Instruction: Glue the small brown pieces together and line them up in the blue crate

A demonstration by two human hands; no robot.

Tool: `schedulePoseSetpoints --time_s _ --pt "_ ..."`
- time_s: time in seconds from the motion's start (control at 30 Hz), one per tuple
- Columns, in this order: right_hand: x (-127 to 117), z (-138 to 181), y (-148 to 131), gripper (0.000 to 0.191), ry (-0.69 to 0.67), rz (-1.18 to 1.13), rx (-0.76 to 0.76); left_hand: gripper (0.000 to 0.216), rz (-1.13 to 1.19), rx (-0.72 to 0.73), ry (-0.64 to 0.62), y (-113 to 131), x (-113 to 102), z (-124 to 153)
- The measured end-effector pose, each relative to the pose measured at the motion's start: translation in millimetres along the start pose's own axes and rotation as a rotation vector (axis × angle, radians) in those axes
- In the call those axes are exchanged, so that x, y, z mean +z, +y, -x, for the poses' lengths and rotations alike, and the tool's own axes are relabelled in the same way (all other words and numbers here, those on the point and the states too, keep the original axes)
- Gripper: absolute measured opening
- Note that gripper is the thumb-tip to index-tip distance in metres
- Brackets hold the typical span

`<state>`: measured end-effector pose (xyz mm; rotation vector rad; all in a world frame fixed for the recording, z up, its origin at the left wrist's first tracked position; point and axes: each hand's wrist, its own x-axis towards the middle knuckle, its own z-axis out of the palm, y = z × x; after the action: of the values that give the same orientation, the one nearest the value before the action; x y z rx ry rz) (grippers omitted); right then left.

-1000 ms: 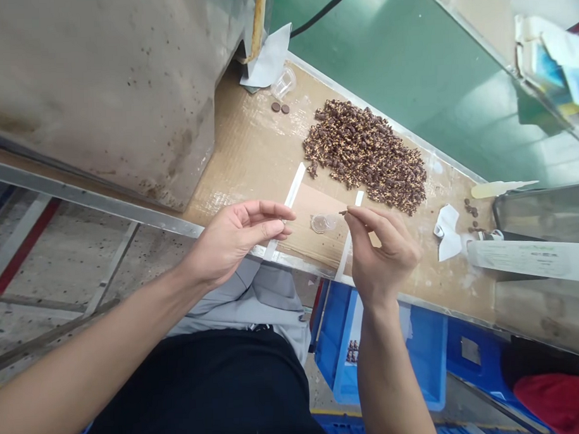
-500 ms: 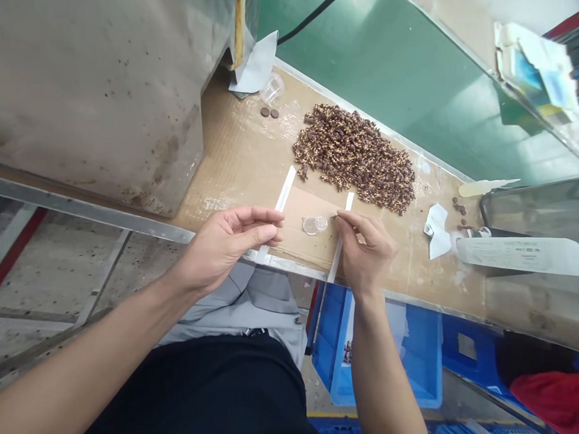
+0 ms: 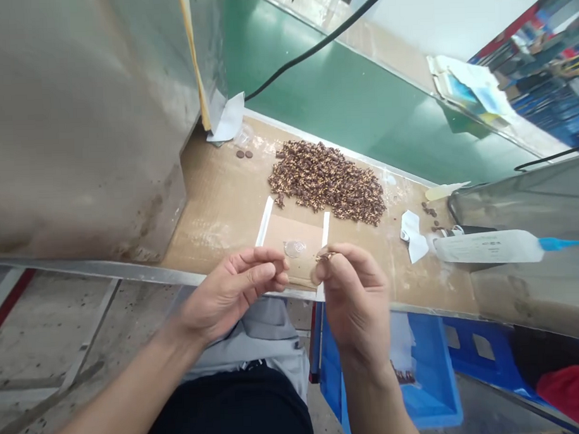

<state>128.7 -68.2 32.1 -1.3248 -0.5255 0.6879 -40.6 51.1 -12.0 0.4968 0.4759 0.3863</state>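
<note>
My right hand (image 3: 356, 290) pinches a small dark brown part with gold-coloured bits (image 3: 325, 257) between thumb and forefinger, above the front edge of the workbench. My left hand (image 3: 239, 285) hovers opposite it, fingers loosely curled and thumb a little apart, with no item visible in them. Just beyond both hands, clear round plastic pieces (image 3: 295, 248) lie on a cardboard sheet (image 3: 297, 228) between two white strips. Behind that spreads a large pile of similar brown and gold parts (image 3: 329, 181).
Metal housings (image 3: 87, 135) flank the bench. At the right are a clear bottle with a blue nozzle (image 3: 490, 247), a crumpled white cloth (image 3: 413, 236) and dark discs. Two more discs (image 3: 244, 154) lie at the back left. A blue bin (image 3: 432, 364) stands below the bench edge.
My right hand has moved back from beside the clear pieces and lifted, turning the small part upward. My left hand has come closer to it. The camera view has shifted.
</note>
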Motion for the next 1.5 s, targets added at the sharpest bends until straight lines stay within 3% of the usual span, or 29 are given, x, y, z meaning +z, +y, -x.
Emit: schedulePoseSetpoints --time_s 0.13,0.27,0.77,1.17,1.5 --pt "14 -1 -1 0.020 -0.024 -0.430 0.332 0.025 0.006 -0.007 -0.042 -1 7 -1" --pt "20 1 -2 0.023 -0.051 -0.589 0.435 0.024 -0.002 0.002 -0.059 -1 15 -2" --pt "17 6 -5 0.021 -0.082 -0.590 0.411 0.025 0.038 -0.008 -0.073 -2 24 -6" --pt "15 5 -2 0.022 -0.112 -0.671 0.490 0.025 0.064 0.002 -0.106 -4 24 -8" --pt "21 10 -5 0.017 -0.118 -0.430 0.254 0.031 0.104 0.064 -0.137 -9 20 -6"
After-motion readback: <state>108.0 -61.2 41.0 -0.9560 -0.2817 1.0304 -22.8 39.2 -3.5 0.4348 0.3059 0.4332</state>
